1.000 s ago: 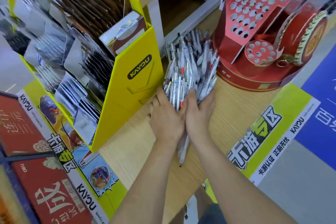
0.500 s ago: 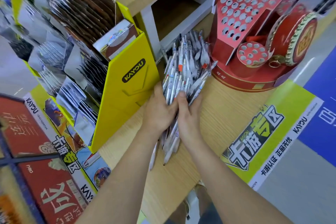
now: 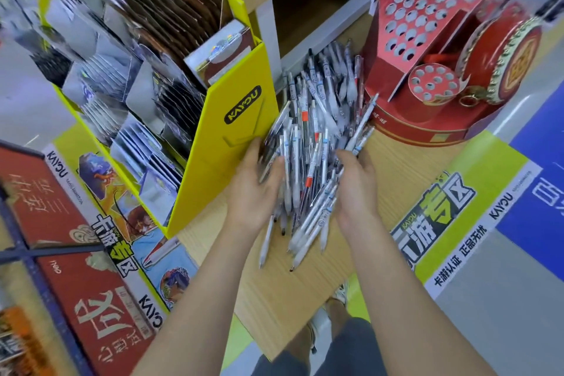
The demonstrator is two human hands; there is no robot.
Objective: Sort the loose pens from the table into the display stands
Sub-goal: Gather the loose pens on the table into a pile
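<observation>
Hands spread apart vs earlier, L hand (image 3: 253,192) & R hand (image 3: 358,192) flank pens (image 3: 311,137), fingers curled round pile's sides, pens on table (image 3: 305,290) betw yellow card stand (image 3: 235,143) & red display stand (image 3: 427,49)

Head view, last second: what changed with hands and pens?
The left hand and right hand, earlier pressed together on the pile's near end, have parted and cup the pens from either side; more pens splay toward the table edge. Yellow stand and red stand unchanged.
</observation>
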